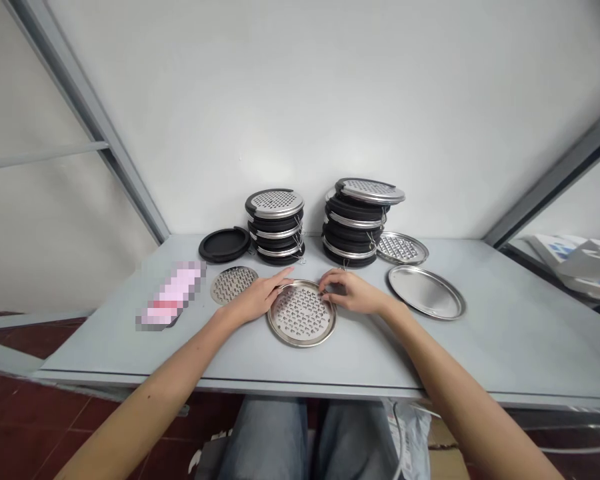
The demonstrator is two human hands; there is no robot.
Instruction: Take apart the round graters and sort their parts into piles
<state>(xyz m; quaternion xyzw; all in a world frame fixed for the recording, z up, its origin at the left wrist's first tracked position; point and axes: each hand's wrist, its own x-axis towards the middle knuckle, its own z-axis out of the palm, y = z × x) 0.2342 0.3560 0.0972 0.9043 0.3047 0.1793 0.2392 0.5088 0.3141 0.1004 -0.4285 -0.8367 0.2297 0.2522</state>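
A round metal grater disc (303,313) lies inside a shallow round metal tray (303,344) on the table in front of me. My left hand (257,297) grips the tray's upper left rim, its index finger stretched past the edge. On the upper right, my right hand (351,291) has its fingers curled over the rim, with thumb and fingertips at the edge of the disc and tray. Left of my left hand, another perforated disc (234,285) lies flat. To the right of my right hand is a plain metal tray (426,291).
Two stacks of black-rimmed graters, a left stack (276,227) and a taller right stack (357,223), stand by the wall. A black round base (225,245) and a pixelated pink object (173,297) are at left. Behind the plain tray sits a coarse grater plate (401,248).
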